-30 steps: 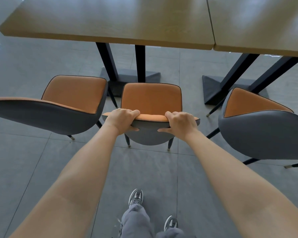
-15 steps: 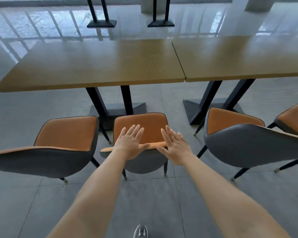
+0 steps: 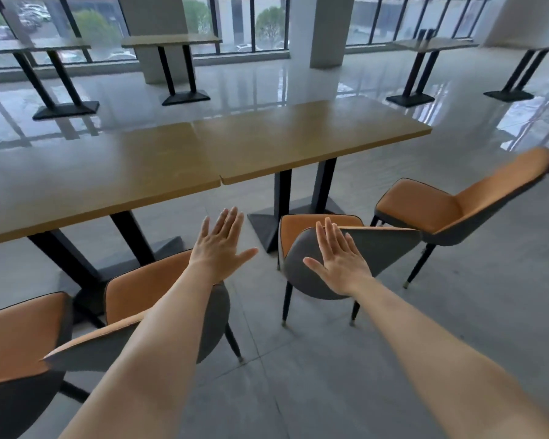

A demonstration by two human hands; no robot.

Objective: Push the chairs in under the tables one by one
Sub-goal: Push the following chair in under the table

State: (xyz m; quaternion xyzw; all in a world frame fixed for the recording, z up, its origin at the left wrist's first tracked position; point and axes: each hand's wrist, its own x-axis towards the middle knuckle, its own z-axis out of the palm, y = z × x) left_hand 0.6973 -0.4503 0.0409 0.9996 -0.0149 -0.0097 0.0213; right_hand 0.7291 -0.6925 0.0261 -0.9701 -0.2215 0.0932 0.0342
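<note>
Two wooden tables stand end to end, the left table point(image 3: 92, 172) and the right table point(image 3: 298, 137). Several orange-and-grey chairs stand along their near side. My left hand point(image 3: 219, 245) hovers open, fingers straight, above the gap between the chair point(image 3: 133, 296) under my left forearm and the chair point(image 3: 390, 248) ahead. My right hand point(image 3: 336, 258) is open in front of that chair's grey backrest; whether it touches is unclear. A further chair point(image 3: 463, 204) stands out at the right, turned askew. Another chair point(image 3: 16, 340) is at the far left.
Grey tiled floor lies around the chairs. Black table pedestals point(image 3: 276, 223) stand under the tabletops. More tables point(image 3: 171, 42) and white pillars point(image 3: 308, 30) stand at the back by the windows.
Both hands let go of the middle chair's backrest and opened. The view swung up and right, and the hands now hover toward the chair to its right.
</note>
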